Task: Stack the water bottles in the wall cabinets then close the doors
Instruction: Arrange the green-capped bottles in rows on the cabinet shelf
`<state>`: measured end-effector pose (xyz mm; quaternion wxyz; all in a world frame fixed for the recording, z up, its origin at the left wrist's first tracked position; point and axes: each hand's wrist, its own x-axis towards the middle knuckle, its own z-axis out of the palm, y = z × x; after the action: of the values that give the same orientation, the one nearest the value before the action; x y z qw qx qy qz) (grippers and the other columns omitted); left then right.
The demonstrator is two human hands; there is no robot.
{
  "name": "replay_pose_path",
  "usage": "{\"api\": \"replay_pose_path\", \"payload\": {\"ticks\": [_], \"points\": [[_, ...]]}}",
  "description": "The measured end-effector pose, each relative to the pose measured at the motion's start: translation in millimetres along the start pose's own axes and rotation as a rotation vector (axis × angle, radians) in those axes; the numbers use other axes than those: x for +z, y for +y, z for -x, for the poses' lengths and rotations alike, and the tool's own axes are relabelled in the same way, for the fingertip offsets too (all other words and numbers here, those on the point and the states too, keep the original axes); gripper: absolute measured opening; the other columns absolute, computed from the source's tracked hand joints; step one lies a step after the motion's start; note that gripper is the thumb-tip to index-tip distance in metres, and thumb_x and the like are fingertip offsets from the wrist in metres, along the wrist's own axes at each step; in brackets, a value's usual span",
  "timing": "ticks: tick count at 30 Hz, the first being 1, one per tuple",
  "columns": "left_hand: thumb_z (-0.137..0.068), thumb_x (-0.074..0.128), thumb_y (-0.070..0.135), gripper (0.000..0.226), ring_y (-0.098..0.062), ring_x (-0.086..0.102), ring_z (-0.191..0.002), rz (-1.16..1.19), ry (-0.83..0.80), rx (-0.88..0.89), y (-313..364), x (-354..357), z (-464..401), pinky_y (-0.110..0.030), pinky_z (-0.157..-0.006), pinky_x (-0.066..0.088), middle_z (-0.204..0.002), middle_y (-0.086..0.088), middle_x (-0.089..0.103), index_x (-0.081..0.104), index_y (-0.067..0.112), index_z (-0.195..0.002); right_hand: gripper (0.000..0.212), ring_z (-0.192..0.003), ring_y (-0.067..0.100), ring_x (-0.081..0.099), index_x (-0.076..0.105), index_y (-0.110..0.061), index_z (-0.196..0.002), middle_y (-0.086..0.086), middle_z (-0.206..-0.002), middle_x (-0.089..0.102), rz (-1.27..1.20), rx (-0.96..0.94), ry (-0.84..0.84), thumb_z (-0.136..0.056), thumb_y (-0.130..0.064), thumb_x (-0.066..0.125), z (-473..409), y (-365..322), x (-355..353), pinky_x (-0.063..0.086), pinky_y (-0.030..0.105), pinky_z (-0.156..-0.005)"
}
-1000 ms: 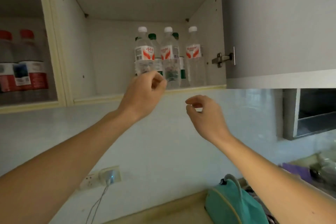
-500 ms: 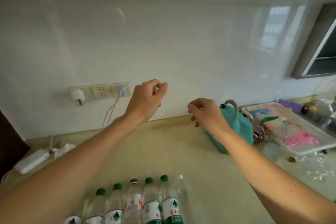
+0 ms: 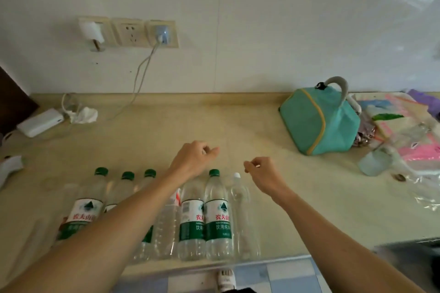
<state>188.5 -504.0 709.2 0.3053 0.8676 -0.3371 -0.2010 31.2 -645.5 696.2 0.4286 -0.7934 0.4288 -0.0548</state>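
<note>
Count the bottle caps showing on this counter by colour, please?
Green caps: 4
White caps: 1
Total: 5 caps showing; other bottles' caps are hidden behind the left hand and its arm.

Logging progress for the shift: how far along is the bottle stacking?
Done: nothing shows here; the cabinets are out of view. In hand: nothing; the left hand and right hand hover empty over the row of water bottles. Left: at least seven bottles on the counter, then the doors.
</note>
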Motion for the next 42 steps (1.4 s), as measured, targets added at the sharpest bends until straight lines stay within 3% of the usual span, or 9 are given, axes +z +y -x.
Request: {"api": "replay_pose_path", "payload": {"ticks": [5, 8, 10, 14, 19, 26, 30, 36, 42], "points": [[-0.097, 0.059, 0.048, 0.037, -0.023, 0.069, -0.092, -0.018, -0.128, -0.170, -19.8, 43.3, -12.6, -0.040, -0.088, 0.056, -0.104, -0.004, 0.073, 0.072, 0.015, -0.104, 0.021, -0.060, 0.011, 0.053, 0.073, -0.007, -0.097, -0.002, -0.073, 0.062, 0.024, 0.062, -0.075, -0.094, -0.025, 0.063, -21.9, 29.3, 20.5, 0.038, 0.025, -0.053], [-0.097, 0.060, 0.046, 0.041, -0.021, 0.068, -0.071, -0.043, -0.133, -0.247, -23.8, 58.1, -19.9, -0.032, -0.070, 0.056, -0.082, -0.005, 0.073, 0.074, 0.007, -0.098, 0.020, -0.068, 0.015, 0.058, 0.072, -0.010, -0.101, 0.000, -0.083, 0.066, 0.004, 0.091, -0.125, -0.093, -0.027, 0.065, -35.3, 37.2, 30.0, 0.048, 0.028, -0.061], [-0.097, 0.061, 0.044, 0.043, -0.019, 0.059, -0.056, -0.068, -0.128, -0.290, -22.5, 62.4, -24.4, -0.026, -0.054, 0.043, -0.067, -0.004, 0.065, 0.074, 0.003, -0.092, 0.022, -0.076, 0.017, 0.062, 0.072, -0.012, -0.102, 0.001, -0.091, 0.069, 0.008, 0.100, -0.180, -0.092, -0.031, 0.066, -42.3, 39.3, 35.0, 0.051, 0.031, -0.066], [-0.094, 0.067, 0.043, 0.038, -0.016, 0.056, -0.052, -0.075, -0.180, -0.375, -17.5, 69.1, -34.7, -0.026, -0.052, 0.041, -0.059, -0.001, 0.060, 0.071, 0.006, -0.086, 0.024, -0.079, 0.012, 0.063, 0.074, -0.015, -0.101, -0.001, -0.091, 0.070, 0.008, 0.111, -0.251, -0.091, -0.035, 0.069, -50.2, 41.3, 43.7, 0.047, 0.027, -0.064], [-0.091, 0.072, 0.039, 0.030, -0.016, 0.064, -0.062, -0.076, -0.218, -0.381, -18.9, 72.3, -44.4, -0.026, -0.054, 0.044, -0.070, -0.002, 0.067, 0.071, 0.009, -0.094, 0.021, -0.087, 0.016, 0.066, 0.076, -0.010, -0.097, 0.005, -0.094, 0.073, -0.097, 0.162, -0.293, -0.086, -0.027, 0.077, -60.1, 40.8, 45.0, 0.050, 0.028, -0.071], [-0.095, 0.066, 0.038, 0.028, -0.018, 0.069, -0.093, 0.047, -0.114, -0.258, -9.2, 49.9, -56.4, -0.030, -0.082, 0.052, -0.098, -0.002, 0.075, 0.078, 0.013, -0.099, 0.024, -0.073, 0.015, 0.064, 0.074, -0.006, -0.102, 0.011, -0.090, 0.076, -0.243, 0.141, -0.182, -0.086, -0.022, 0.078, -75.2, 22.9, 23.7, 0.047, 0.020, -0.058], [-0.097, 0.063, 0.033, 0.024, -0.012, 0.067, -0.097, 0.172, 0.028, -0.088, 16.7, 18.1, -64.7, -0.028, -0.089, 0.051, -0.102, 0.003, 0.074, 0.076, 0.015, -0.106, 0.028, -0.080, 0.012, 0.070, 0.072, -0.012, -0.110, 0.004, -0.089, 0.076, -0.304, 0.009, -0.074, -0.086, -0.023, 0.079, -82.3, -5.9, -4.9, 0.050, 0.021, -0.068], [-0.094, 0.070, 0.028, 0.031, -0.006, 0.063, -0.094, 0.225, 0.205, 0.111, 42.5, -22.2, -66.4, -0.014, -0.083, 0.044, -0.110, 0.006, 0.071, 0.071, 0.015, -0.121, 0.033, -0.091, 0.002, 0.067, 0.072, -0.022, -0.116, -0.011, -0.100, 0.072, -0.324, -0.283, 0.086, -0.084, -0.026, 0.080, -72.1, -40.0, -39.3, 0.054, 0.020, -0.081], [-0.090, 0.074, 0.022, 0.029, 0.001, 0.057, -0.074, 0.146, 0.153, 0.238, 46.0, -27.6, -52.6, -0.009, -0.070, 0.041, -0.100, 0.012, 0.068, 0.071, 0.019, -0.118, 0.032, -0.098, 0.012, 0.068, 0.070, -0.019, -0.119, -0.008, -0.105, 0.072, -0.198, -0.351, 0.154, -0.088, -0.021, 0.076, -59.6, -41.3, -44.1, 0.056, 0.032, -0.091]]}}
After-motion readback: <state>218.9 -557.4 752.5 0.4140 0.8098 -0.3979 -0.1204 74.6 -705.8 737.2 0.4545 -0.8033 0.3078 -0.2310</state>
